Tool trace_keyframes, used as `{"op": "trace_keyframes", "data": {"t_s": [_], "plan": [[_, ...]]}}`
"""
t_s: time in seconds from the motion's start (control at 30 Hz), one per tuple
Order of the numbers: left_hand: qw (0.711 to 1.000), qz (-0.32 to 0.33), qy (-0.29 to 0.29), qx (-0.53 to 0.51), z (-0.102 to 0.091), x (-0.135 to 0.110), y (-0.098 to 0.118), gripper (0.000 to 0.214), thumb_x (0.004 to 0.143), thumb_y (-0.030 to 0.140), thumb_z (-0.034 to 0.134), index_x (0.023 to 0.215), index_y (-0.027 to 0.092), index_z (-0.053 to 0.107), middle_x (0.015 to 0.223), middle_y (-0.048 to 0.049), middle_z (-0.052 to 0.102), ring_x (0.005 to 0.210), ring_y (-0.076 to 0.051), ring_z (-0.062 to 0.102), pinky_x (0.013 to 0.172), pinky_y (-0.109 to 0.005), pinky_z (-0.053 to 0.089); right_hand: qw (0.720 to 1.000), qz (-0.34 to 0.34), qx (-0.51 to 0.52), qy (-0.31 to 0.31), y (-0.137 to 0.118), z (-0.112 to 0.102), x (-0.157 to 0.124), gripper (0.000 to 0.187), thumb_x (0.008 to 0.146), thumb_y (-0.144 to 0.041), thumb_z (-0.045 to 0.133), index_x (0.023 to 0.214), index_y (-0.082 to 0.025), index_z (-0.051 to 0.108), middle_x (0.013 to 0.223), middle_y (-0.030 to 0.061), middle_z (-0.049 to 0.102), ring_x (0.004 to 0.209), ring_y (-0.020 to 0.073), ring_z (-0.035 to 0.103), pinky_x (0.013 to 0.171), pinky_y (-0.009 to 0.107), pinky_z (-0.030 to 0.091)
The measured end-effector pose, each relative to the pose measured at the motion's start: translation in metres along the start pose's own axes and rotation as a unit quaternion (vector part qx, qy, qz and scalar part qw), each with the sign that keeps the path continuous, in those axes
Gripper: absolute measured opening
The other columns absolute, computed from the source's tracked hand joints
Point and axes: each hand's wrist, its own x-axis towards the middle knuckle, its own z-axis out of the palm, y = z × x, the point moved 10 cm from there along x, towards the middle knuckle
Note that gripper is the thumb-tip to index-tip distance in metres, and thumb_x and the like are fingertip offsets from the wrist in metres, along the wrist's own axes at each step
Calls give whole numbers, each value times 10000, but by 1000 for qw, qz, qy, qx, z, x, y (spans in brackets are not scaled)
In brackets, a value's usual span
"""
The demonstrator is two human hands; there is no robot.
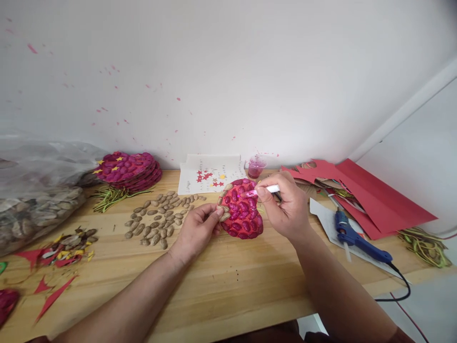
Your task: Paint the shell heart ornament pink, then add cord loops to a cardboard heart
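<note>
At the frame's centre, a peanut-covered red cutout (243, 223) is pinched at its left edge by the thumb and fingers of the left hand (202, 223). A white-handled paintbrush (273, 188) is gripped in the curled right hand (286, 207). Loose unshelled peanuts (163, 233) are spread left of centre.

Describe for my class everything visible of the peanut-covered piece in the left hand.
The peanut-covered piece has a rounded outline and red backing. Most of its peanuts look glossy magenta; a few along the left edge are bare tan. It faces the camera above the table. The left hand pinches its left edge; the right hand holds a brush to its upper right.
</note>
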Motion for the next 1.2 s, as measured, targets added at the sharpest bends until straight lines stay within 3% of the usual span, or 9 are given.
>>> {"op": "trace_keyframes", "data": {"t_s": [0.33,0.6,0.73,0.83,0.93,1.07,1.2], "plan": [[999,12,4,43,2,-2,7,445,841,613,701,753,178,665,560,22,545,523,-128,479,536,-241,375,1000,-13,10,13,-4,2,-2,66,963,-211,637,963,-255,687,866,26,722,833,205,626,783,394,498],[999,-26,0,-38,4,-1,2,426,777,580,795,779,163,704,593,22,595,520,-108,516,534,-225,417,999,-37,-8,14,-3,6,-2,79,953,-191,643,946,-251,693,847,21,723,842,206,625,832,408,495],[988,-68,-8,-136,7,0,-9,437,707,534,881,812,142,720,644,5,650,538,-89,539,537,-201,450,995,50,75,34,20,4,-3,94,982,-317,635,938,-253,687,776,13,670,726,185,598,719,368,497],[976,-91,6,-196,7,1,-15,454,639,483,942,818,131,720,651,-1,665,532,-78,552,527,-188,467,964,153,202,85,55,0,-7,208,981,-460,634,928,-262,667,672,-28,566,582,141,523,581,301,465],[968,-104,16,-229,6,1,-15,476,578,445,984,808,123,721,662,-8,678,535,-76,568,520,-184,486,916,224,310,119,85,1,-10,259,908,-510,725,877,-266,644,745,-36,600,614,118,554,620,275,517],[962,-106,17,-251,8,0,-12,481,541,413,1010,792,120,723,668,-8,687,537,-73,585,511,-174,500,865,298,396,79,105,14,-14,299,859,-501,775,815,-264,598,842,-42,672,736,135,660,773,342,611],[959,-103,12,-264,9,0,-10,456,546,386,1015,764,120,715,666,-9,693,545,-75,605,514,-166,515,819,360,443,57,111,21,-21,313,797,-454,837,797,-253,597,840,-26,701,802,172,706,806,393,633]]}}
